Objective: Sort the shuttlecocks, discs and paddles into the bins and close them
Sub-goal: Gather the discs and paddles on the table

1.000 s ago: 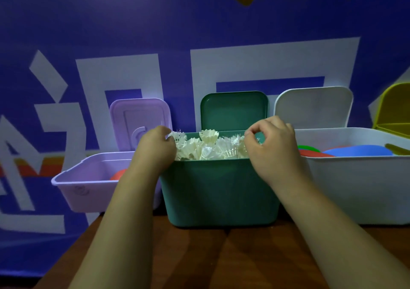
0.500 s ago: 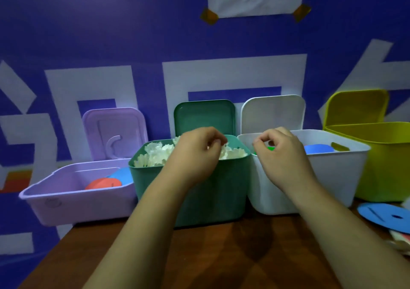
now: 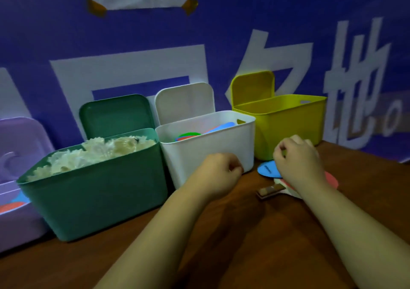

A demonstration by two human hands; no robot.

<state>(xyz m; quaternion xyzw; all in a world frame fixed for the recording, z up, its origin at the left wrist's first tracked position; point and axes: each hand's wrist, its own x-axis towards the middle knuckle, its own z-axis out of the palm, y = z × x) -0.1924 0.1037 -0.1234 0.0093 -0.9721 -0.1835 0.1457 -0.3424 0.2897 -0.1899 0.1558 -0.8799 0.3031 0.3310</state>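
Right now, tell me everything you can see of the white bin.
The white bin looks like plastic, a rounded-corner box with a slot handle under its right rim. Its lid stands open against the blue wall. Inside lie flat discs, green, red and blue. It sits upright on the wooden table between the green bin and the yellow bin. The left hand is curled before its front wall; contact unclear.

paddle [image 3: 269,191]: blade hidden under right hand [image 3: 297,163] | disc [image 3: 267,169]: part-covered too | purple bin [image 3: 17,222], left of left hand [image 3: 218,173]: edge-cut
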